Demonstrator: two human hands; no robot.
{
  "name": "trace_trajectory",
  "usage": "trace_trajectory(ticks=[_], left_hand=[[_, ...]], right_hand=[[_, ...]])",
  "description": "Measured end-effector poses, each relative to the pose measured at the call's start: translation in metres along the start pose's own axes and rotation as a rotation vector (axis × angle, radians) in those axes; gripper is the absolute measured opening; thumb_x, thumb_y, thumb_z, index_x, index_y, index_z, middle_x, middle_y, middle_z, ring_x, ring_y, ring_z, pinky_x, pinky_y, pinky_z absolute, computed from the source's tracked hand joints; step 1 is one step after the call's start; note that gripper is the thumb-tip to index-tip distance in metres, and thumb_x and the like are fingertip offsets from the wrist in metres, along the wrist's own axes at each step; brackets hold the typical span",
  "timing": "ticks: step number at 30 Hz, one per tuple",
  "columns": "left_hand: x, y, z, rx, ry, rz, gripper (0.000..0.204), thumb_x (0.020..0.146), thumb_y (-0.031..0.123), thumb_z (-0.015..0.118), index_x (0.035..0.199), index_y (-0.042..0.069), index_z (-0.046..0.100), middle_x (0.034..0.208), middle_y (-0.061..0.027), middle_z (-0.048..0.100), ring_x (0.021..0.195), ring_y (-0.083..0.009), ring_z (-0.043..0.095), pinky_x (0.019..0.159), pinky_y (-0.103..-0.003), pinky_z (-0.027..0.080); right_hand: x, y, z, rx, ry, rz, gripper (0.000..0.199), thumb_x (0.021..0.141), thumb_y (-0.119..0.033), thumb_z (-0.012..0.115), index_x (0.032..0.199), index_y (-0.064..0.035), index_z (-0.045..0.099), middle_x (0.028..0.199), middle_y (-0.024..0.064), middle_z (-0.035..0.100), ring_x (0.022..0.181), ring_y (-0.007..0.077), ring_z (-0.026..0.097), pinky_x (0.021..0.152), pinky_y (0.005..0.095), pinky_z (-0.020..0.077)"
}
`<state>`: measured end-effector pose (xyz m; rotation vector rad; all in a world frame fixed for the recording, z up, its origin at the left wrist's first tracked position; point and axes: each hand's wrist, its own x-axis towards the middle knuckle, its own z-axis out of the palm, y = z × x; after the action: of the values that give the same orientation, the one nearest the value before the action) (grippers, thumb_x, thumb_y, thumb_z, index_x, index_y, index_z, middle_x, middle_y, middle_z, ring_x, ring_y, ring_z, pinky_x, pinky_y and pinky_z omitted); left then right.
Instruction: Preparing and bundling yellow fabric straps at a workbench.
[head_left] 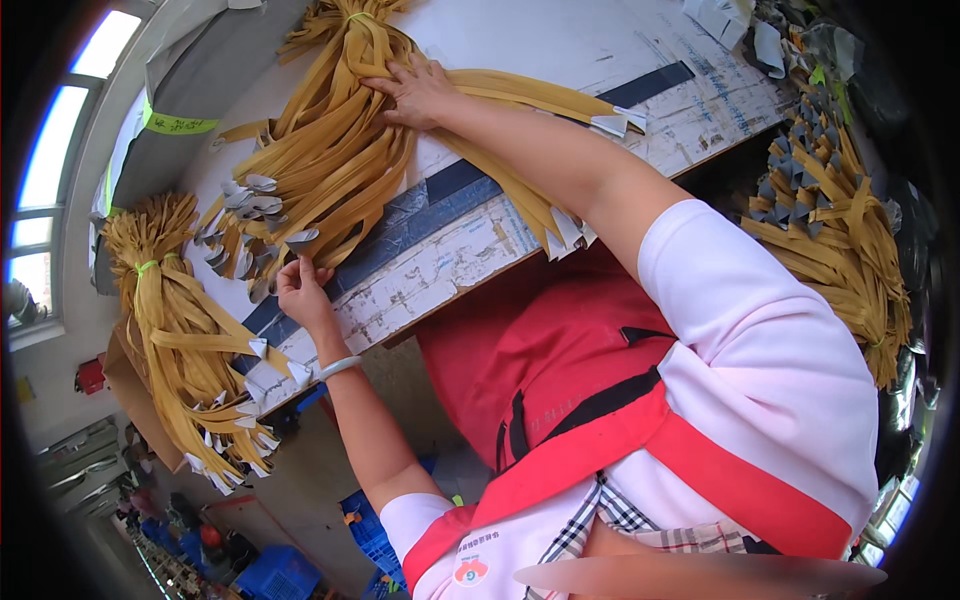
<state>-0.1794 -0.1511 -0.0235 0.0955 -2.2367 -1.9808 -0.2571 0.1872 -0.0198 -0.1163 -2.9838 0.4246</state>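
Note:
A large bundle of long mustard-yellow fabric strips (345, 150) lies across the table, tied near its far end. Many strips end in grey or white tips. My right hand (415, 92) lies on the bundle below the tie, its fingers stretched out over the strips. At the bundle's near left end, my left hand (303, 288) has thumb and fingers pinched together at a strip by its grey tip (301, 240). The pinched part is mostly hidden by my fingers. A few strips with white tips (562, 228) fan out to the right, below my right forearm.
Another tied bundle (150, 290) hangs over the table's left edge. More yellow strips with grey tips (835, 235) are heaped at the right. A dark band (420, 207) runs along the worn white tabletop (455, 245). Blue crates (278, 573) stand on the floor at lower left.

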Motion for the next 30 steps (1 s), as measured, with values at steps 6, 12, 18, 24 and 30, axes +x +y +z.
trace_trajectory(ticks=[6,12,18,24,30], left_hand=[[-0.038,0.036,0.044,0.544,0.144,0.503,0.041,0.087,0.001,0.068,0.125,-0.002,0.053,0.136,-0.0192,0.036,0.117,-0.0308,0.051,0.098,-0.039,0.046],[-0.146,0.047,0.083,0.472,-0.191,0.567,0.027,0.084,-0.002,0.068,0.110,0.001,0.062,0.124,-0.0168,0.050,0.114,-0.0298,0.053,0.096,-0.038,0.044],[-0.185,0.035,0.086,0.242,-0.425,0.349,0.011,0.086,-0.003,0.066,0.097,0.001,0.065,0.108,-0.0120,0.059,0.097,-0.0266,0.060,0.083,-0.033,0.049],[-0.195,0.045,0.080,0.244,-0.466,0.379,0.010,0.087,-0.004,0.065,0.096,0.000,0.065,0.103,-0.0109,0.061,0.093,-0.0234,0.060,0.082,-0.031,0.049],[-0.214,0.058,0.111,0.105,-0.695,0.310,0.014,0.086,-0.007,0.065,0.098,0.000,0.065,0.099,-0.0093,0.063,0.083,-0.0175,0.061,0.074,-0.025,0.050]], right_hand=[[0.009,0.022,0.018,0.026,0.151,0.000,0.072,0.085,-0.060,0.059,0.150,-0.0454,0.031,0.160,0.0119,0.025,0.147,0.0414,0.015,0.115,0.0542,0.0140],[-0.045,0.038,-0.014,0.325,0.279,-0.165,0.060,0.087,-0.045,0.065,0.142,-0.0330,0.047,0.152,0.0127,0.034,0.141,0.0319,0.033,0.111,0.0472,0.0300],[-0.190,0.072,-0.134,0.504,-0.286,-0.041,0.020,0.090,-0.018,0.067,0.107,-0.0062,0.069,0.115,0.0094,0.062,0.108,0.0266,0.059,0.093,0.0369,0.0475],[-0.288,0.109,-0.141,0.272,-0.377,-0.399,0.021,0.083,-0.008,0.068,0.103,-0.0060,0.064,0.110,0.0086,0.059,0.094,0.0289,0.063,0.079,0.0385,0.0515],[-0.297,0.116,-0.126,0.449,-0.359,-0.278,0.013,0.082,-0.004,0.068,0.091,-0.0046,0.059,0.105,0.0099,0.057,0.096,0.0304,0.061,0.079,0.0383,0.0508]])
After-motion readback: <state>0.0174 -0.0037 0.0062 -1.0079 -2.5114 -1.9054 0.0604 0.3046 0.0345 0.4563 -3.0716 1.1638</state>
